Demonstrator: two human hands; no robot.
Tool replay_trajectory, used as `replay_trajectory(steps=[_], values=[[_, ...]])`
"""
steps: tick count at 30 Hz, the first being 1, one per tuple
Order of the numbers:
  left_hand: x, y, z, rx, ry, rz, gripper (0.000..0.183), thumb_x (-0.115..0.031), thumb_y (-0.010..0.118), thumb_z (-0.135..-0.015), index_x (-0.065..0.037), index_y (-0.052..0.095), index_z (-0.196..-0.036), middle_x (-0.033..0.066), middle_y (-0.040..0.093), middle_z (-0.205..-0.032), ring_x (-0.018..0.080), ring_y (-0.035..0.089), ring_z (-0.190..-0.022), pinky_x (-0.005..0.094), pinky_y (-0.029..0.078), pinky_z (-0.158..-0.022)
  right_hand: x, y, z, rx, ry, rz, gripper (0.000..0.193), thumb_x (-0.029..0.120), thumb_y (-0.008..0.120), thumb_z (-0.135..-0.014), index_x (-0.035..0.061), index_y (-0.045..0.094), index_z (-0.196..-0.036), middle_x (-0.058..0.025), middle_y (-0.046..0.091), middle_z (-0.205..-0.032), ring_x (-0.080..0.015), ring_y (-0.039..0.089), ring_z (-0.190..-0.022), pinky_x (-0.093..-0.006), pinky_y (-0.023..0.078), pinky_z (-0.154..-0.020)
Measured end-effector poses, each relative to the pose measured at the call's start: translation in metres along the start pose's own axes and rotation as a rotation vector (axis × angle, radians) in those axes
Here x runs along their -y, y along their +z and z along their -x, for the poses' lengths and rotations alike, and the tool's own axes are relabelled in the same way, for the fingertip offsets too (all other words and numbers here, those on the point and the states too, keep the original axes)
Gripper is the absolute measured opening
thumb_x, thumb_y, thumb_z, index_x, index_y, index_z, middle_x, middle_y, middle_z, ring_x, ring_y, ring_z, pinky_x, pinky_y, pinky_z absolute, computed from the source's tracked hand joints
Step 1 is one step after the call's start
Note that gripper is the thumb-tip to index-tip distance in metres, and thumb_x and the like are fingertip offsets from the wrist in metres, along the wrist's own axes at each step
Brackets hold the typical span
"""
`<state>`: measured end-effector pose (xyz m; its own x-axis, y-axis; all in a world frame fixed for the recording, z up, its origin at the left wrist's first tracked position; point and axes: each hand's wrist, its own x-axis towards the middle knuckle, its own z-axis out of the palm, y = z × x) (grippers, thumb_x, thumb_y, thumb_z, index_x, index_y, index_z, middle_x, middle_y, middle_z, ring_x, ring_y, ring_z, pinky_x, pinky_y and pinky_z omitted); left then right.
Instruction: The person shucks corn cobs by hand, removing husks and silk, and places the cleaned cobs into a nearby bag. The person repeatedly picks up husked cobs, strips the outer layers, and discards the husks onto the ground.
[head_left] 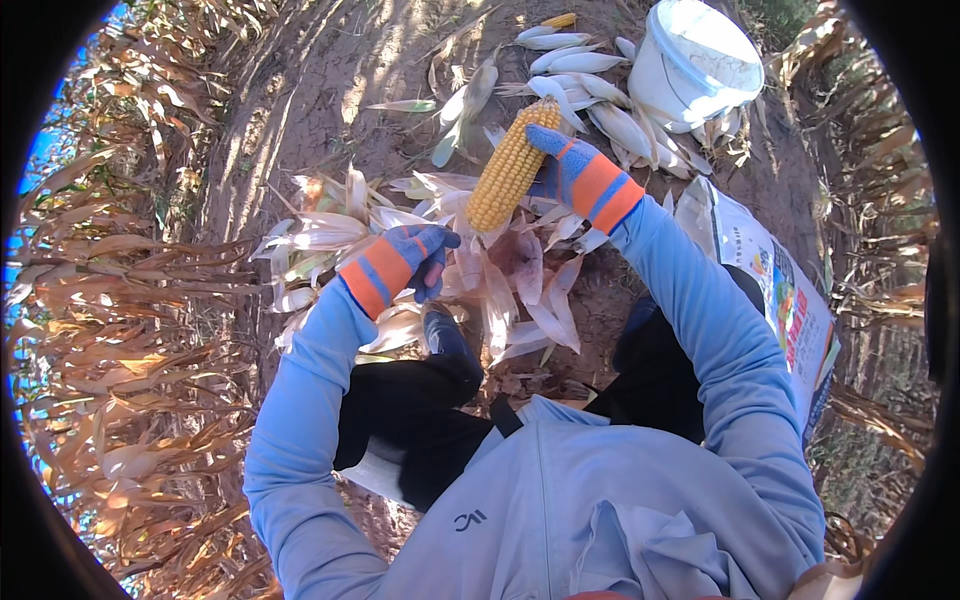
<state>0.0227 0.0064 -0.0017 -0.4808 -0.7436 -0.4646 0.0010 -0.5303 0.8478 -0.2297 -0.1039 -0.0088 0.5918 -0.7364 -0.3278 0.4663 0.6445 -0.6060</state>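
A bare yellow corn cob is held slantwise in front of me by my right hand. Its thumb presses on the upper part of the cob, and the other fingers are behind it, mostly hidden. Lower and to the left, my left hand is apart from the cob with its fingers curled in. Whether anything small lies inside those fingers I cannot make out. Both hands wear blue-grey and orange knit gloves. Loose pale corn husks lie spread on the ground under the hands and around my feet.
Several ears in pale husks are piled beyond my right hand, beside a white bucket. A printed woven sack lies along my right side. Dry corn stalks line the left, and more stand on the right.
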Motion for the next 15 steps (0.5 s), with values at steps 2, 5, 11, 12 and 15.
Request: replay_trajectory(steps=[2,5,11,12,15], values=[[0.011,0.001,-0.012,-0.160,0.092,-0.052,0.033,-0.028,0.052,-0.089,-0.001,0.051,-0.109,0.0061,0.059,-0.075,0.0133,0.054,-0.055,0.0242,0.044,-0.047,-0.001,-0.009,-0.002,0.025,0.010,0.044,0.048,0.028,0.059,-0.084,0.0041,0.041,-0.121,-0.0148,0.049,-0.117,-0.0294,0.050,-0.109,-0.0479,0.042,-0.094],[0.011,0.015,-0.026,-0.232,0.156,-0.189,0.035,-0.023,0.057,-0.086,-0.004,0.050,-0.114,0.0079,0.062,-0.087,0.0129,0.058,-0.060,0.0240,0.047,-0.049,-0.012,-0.005,-0.001,0.059,0.091,-0.085,0.051,0.031,0.061,-0.082,0.0050,0.041,-0.121,-0.0150,0.047,-0.119,-0.0295,0.047,-0.112,-0.0498,0.041,-0.094],[0.014,0.033,-0.040,-0.112,0.197,-0.125,0.033,-0.027,0.062,-0.083,-0.010,0.054,-0.110,0.0048,0.063,-0.082,0.0136,0.062,-0.061,0.0253,0.051,-0.049,-0.034,0.011,-0.008,0.204,0.128,-0.238,0.063,0.039,0.065,-0.077,0.0056,0.037,-0.123,-0.0151,0.045,-0.122,-0.0321,0.046,-0.113,-0.0526,0.039,-0.095],[0.010,0.033,-0.045,-0.140,0.143,-0.131,0.032,-0.026,0.061,-0.083,-0.009,0.054,-0.109,0.0051,0.063,-0.080,0.0138,0.062,-0.061,0.0253,0.051,-0.048,-0.034,0.010,-0.008,0.219,0.120,-0.239,0.064,0.039,0.065,-0.077,0.0056,0.037,-0.123,-0.0151,0.045,-0.122,-0.0323,0.046,-0.113,-0.0530,0.038,-0.095],[-0.003,0.034,-0.051,-0.223,0.029,-0.165,0.028,-0.023,0.059,-0.084,-0.007,0.054,-0.106,0.0062,0.063,-0.075,0.0141,0.062,-0.061,0.0253,0.050,-0.048,-0.033,0.011,-0.007,0.228,0.075,-0.235,0.065,0.039,0.066,-0.076,0.0055,0.036,-0.124,-0.0152,0.046,-0.121,-0.0325,0.046,-0.113,-0.0543,0.037,-0.096]])
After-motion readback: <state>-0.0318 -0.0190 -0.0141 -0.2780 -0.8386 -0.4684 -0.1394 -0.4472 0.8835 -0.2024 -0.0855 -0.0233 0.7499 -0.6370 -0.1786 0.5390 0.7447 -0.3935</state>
